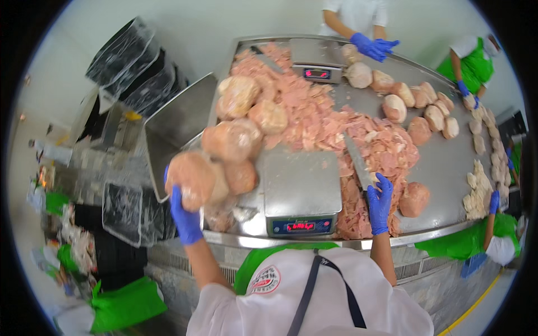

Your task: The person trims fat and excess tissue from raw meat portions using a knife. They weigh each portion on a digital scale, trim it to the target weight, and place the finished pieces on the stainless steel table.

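Observation:
My blue-gloved left hand [184, 211] grips a large pink meat ball [190, 176] at the left edge of the steel table, beside other plastic-wrapped meat balls [231, 138]. My blue-gloved right hand [379, 199] holds the dark handle of a long knife [356, 157], whose blade lies over a heap of pink sliced meat [386, 143]. Between my hands stands a digital scale [301, 182] with nothing on its platform. A round meat piece [414, 199] rests right of the knife.
A deep steel bin [175, 115] adjoins the table [432, 171] on the left, near stacked black crates [123, 59]. A second scale [316, 56] and another knife [266, 59] lie at the back. Co-workers stand behind [350, 14] and right [471, 70]; another's hand [494, 203] is at lower right.

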Available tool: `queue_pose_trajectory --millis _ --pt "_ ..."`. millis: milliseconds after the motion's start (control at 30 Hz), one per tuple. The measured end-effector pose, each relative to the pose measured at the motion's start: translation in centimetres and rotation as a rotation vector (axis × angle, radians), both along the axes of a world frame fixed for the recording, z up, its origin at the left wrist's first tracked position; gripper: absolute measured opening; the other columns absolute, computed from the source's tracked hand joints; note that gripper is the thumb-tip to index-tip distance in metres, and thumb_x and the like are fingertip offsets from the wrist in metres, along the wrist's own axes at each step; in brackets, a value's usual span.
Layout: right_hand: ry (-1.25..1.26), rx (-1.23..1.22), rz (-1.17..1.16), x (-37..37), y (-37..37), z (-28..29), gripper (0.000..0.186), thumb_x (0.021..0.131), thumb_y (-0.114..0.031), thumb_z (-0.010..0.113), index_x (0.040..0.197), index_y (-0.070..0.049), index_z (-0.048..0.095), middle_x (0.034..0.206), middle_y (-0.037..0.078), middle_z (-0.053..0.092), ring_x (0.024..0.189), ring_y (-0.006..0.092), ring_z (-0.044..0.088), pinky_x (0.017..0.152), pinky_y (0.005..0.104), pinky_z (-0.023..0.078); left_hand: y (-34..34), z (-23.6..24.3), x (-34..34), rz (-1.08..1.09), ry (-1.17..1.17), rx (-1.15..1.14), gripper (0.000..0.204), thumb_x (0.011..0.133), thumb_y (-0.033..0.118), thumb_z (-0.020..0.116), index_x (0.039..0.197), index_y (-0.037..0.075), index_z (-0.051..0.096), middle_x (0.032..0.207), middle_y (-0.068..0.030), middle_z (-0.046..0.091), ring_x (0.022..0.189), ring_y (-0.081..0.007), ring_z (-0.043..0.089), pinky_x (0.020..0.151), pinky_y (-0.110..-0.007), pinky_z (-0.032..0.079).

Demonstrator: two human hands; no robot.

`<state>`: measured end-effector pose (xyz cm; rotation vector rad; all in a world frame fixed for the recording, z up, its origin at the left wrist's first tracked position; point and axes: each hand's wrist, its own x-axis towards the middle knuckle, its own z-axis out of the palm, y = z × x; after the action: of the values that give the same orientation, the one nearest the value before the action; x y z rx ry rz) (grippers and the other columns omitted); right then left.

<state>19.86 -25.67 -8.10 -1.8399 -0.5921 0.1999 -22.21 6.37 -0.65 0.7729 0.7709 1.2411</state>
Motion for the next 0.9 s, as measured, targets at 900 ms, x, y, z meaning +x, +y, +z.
queue_pose_trajectory --millis 900 --pt "0.8 0.293 -0.259 19.0 -20.8 -7.6 0.06 0.091 -0.038 0.072 0.134 0.001 0.055 0.125 0.012 0.065 0.114 0.0233 0.063 0.101 0.0368 0.049 -6.8 -5.9 0.5 -0.003 1.093 0.45 0.051 0.087 0.005 0.067 0.136 0.001 0.056 0.128 -0.0149 0.055 0.122 -0.0289 0.052 0.107 -0.04 0.038"
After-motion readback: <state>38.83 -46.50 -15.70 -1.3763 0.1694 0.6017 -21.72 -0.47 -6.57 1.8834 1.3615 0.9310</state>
